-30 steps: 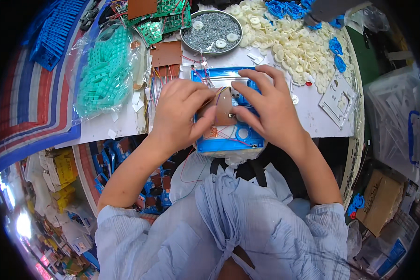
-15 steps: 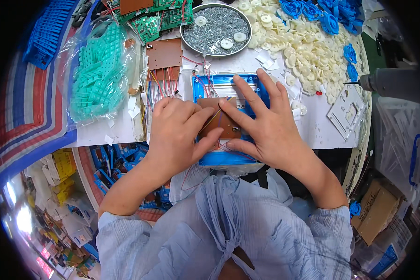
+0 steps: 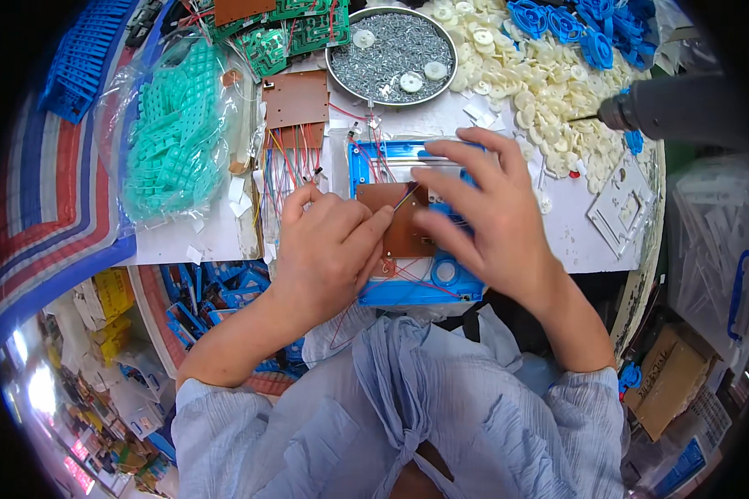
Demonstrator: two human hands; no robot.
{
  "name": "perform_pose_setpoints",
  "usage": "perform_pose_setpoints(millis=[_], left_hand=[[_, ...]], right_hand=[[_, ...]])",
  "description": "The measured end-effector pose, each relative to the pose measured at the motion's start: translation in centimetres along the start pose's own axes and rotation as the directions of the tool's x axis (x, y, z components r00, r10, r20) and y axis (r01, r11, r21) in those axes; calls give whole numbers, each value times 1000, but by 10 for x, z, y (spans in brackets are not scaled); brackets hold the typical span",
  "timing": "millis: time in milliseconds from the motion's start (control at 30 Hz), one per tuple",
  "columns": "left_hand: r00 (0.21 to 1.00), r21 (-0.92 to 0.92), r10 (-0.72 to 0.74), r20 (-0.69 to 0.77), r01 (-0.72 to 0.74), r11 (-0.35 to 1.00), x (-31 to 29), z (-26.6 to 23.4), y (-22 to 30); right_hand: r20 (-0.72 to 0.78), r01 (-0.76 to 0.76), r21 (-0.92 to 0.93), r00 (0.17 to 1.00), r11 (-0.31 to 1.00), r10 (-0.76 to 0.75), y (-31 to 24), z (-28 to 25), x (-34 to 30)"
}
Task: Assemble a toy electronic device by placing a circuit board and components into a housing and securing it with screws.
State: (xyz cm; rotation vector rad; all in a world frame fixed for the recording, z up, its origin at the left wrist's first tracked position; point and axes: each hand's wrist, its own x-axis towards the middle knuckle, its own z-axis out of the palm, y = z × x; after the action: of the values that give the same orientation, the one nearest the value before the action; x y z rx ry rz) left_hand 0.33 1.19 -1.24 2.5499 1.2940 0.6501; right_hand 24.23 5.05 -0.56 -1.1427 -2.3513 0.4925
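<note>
Brown rect. board (image 3: pixel 407 234), thin wires (image 3: pixel 406 195), L grip (image 3: pixel 329 249) curled

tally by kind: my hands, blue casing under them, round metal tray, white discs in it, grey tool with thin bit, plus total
Left hand and right hand: 2
Blue casing: 1
Round metal tray: 1
White discs in it: 3
Grey tool: 1
Total: 8

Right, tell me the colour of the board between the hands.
The board is reddish brown, seen best in the head view.
</note>
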Motion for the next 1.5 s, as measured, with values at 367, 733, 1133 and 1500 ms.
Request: perform_pose_setpoints(millis=[367,733,1133,1500], left_hand=[[998,-230,-60,0,59,971,6,-8,-10],[981,-263,-158,-115,123,957,62,7,-56],[984,-237,-135,-120,103,966,68,3,-47],[988,-323,-135,81,154,934,82,12,-21]], right_hand=[[90,-138,231,989,963,120,23,27,104],[78,-85,545,996,834,50,24,-4,63],[39,164,-108,986,980,-161,25,-13,46],[282,208,-315,952,926,-118,-15,-14,22]])
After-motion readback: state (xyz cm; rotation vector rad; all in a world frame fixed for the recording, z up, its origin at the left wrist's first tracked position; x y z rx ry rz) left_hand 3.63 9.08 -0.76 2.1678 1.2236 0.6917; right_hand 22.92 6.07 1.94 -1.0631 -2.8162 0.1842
